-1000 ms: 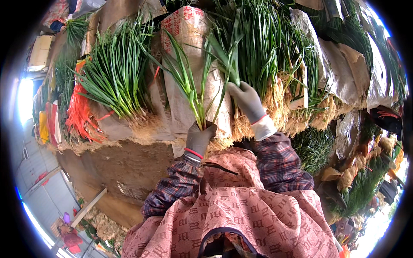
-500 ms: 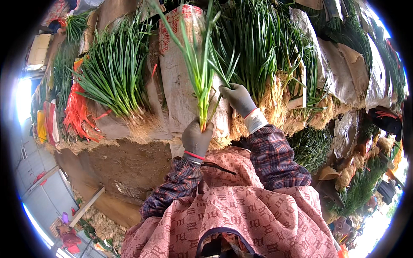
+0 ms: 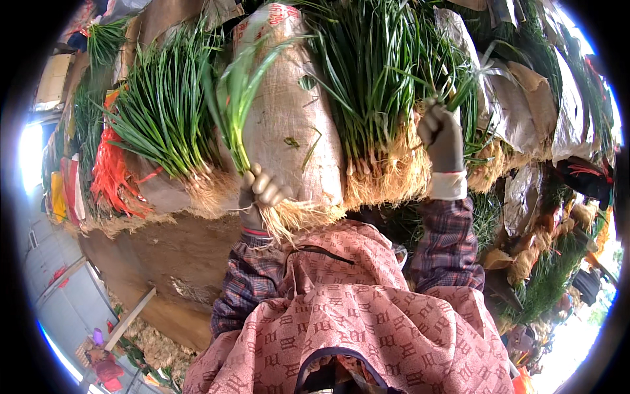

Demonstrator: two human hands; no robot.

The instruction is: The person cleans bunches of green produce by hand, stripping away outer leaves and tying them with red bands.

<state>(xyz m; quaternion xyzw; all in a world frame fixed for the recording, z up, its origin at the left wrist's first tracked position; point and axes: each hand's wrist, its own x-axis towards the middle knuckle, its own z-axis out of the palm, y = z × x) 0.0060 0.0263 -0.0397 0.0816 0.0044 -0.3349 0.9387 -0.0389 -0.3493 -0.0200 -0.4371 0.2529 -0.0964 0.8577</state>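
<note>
My left hand (image 3: 262,190), in a grey glove, is closed round the stems of a small bunch of green garlic (image 3: 237,115). Its blurred leaves point up and its pale roots hang below the fist. To the right, my right hand (image 3: 441,131) is raised with curled fingers. Blurred green leaves (image 3: 464,95) stick out from it, in front of a large pile of green garlic (image 3: 371,85). Between my hands lies a pale woven sack (image 3: 289,118) with a few leaf scraps on it. Left of the sack rests another pile of green garlic (image 3: 167,105), roots toward me.
Red plastic strips (image 3: 113,164) hang at the left beside the pile. A brown board-like surface (image 3: 164,262) drops away at the near left. More covered bundles (image 3: 531,98) and greens (image 3: 551,282) crowd the right side.
My hands have moved apart. The left has gone left with the bunch, turning so that its roots show. The right has swung right, away from the bunch, with leaves.
</note>
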